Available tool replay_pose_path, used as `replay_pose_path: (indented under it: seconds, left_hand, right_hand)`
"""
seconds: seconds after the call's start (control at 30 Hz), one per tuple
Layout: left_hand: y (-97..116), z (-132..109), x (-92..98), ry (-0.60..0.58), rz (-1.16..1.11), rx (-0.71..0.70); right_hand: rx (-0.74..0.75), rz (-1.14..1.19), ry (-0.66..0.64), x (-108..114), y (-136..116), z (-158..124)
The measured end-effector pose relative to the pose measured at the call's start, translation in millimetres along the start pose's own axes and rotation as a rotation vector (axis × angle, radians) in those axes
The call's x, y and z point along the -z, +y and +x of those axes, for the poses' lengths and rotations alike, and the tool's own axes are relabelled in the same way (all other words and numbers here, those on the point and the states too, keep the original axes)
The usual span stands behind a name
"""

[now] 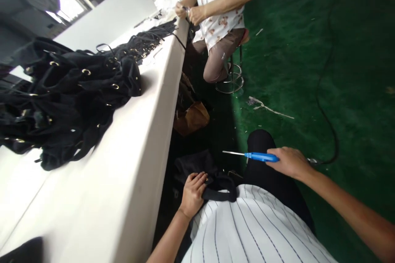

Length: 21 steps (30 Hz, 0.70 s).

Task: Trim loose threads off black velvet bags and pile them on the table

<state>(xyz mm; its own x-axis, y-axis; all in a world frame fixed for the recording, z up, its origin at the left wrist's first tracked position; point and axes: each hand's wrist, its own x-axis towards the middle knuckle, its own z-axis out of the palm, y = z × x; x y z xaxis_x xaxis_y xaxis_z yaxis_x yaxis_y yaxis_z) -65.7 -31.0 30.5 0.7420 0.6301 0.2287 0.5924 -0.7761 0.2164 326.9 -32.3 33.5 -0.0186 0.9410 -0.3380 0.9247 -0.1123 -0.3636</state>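
Note:
My right hand (288,161) is wrapped round a blue air blow gun (261,156), held out over my right thigh. Its thin metal nozzle points left, toward the table. A dark hose (332,148) joins it behind the hand. On my lap lies a black fabric piece (197,164) with a loop like a handle, perhaps a bag. My left hand (195,191) grips this black cloth near a small gold-coloured metal spot. The fingertips partly sink into the dark folds, and the lower part of the cloth is hard to make out.
A long white table (145,148) runs along my left. On it sits a pile of black fabric bags (70,94) with gold eyelets. Farther along, a co-worker (222,8) sits on a stool (230,82), handling something small. A brown paper bag or box (193,118) stands under the table edge.

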Motion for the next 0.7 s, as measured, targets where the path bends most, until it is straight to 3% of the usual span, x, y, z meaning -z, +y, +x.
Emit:
replay_pose_path:
  seconds: [0.13,0.3,0.43,0.57,0.7]
  left_hand:
    - [2.0,-1.2,-16.7,0.070,0.008,0.018]
    - [4.1,2.3,-15.6,0.082,-0.025,0.030]
    - [5.9,15.5,-15.7,-0.065,-0.021,0.070]
    - [5.8,33.2,-25.6,-0.241,-0.008,0.032]
    - [5.7,42.9,-37.0,-0.321,0.057,-0.022]
  right_hand:
    - [0.213,0.023,-0.022,5.9,-52.2,-14.7]
    - [0.224,-0.014,-0.016,6.6,-87.2,-13.5]
    - [0.350,-0.004,-0.044,4.8,-101.6,-6.5]
    - [0.249,-0.112,0.022,9.7,-113.4,6.0]
    - [0.266,-0.126,0.037,17.2,-119.6,14.9]
